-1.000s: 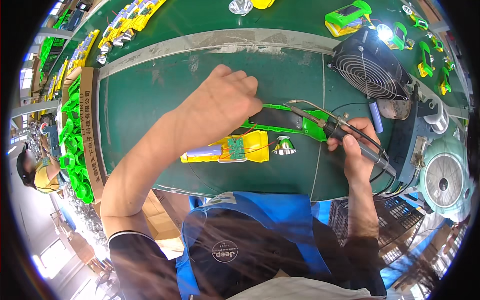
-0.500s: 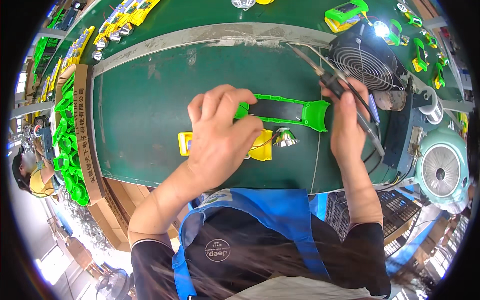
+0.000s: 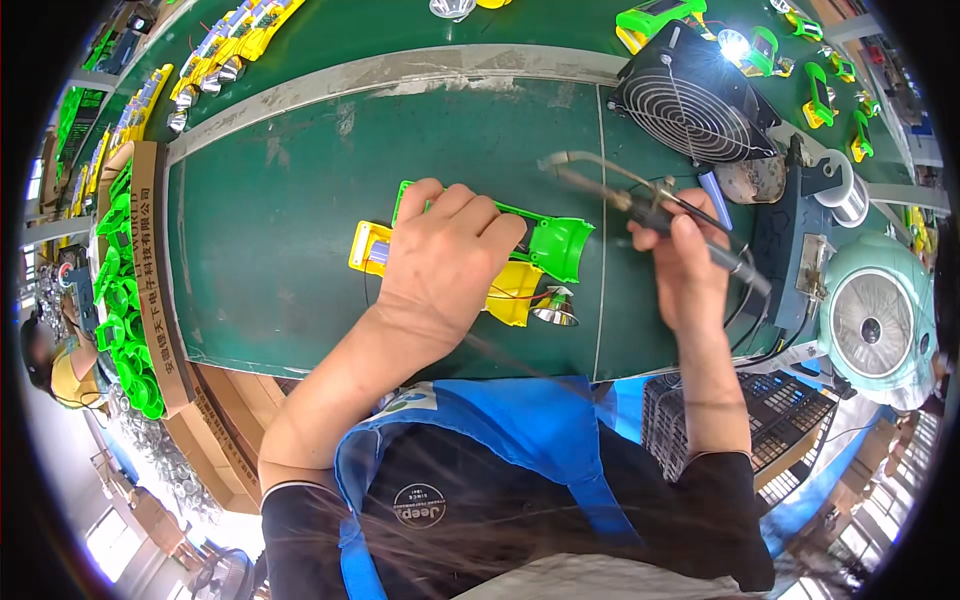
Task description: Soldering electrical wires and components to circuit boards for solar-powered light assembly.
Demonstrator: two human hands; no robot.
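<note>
My left hand [image 3: 445, 255] is closed over a green plastic housing [image 3: 562, 245] with a dark panel, its fingertips curled over the far edge. Partly under this hand lies a yellow plastic housing [image 3: 512, 292], with a lilac cylindrical cell [image 3: 379, 252] showing at its left end. A shiny cone-shaped reflector [image 3: 556, 308] rests at the yellow housing's right end, with a red wire running toward it. To the right, my right hand [image 3: 690, 265] grips a soldering iron [image 3: 655, 215] with a thin metal tube alongside; its tip points left, above the table.
A black fan with a wire guard [image 3: 690, 115] stands at the far right, near a solder spool [image 3: 845, 190] and a mint-green fan [image 3: 870, 325]. At left, a cardboard box [image 3: 160, 280] holds green housings [image 3: 125, 290]. Yellow assemblies [image 3: 225, 50] line the back left.
The green housing has shifted left and nearer, now closer against the yellow one, with my left hand over it. The soldering iron's tip has come nearer and the iron lies flatter. The whole view has shifted slightly.
</note>
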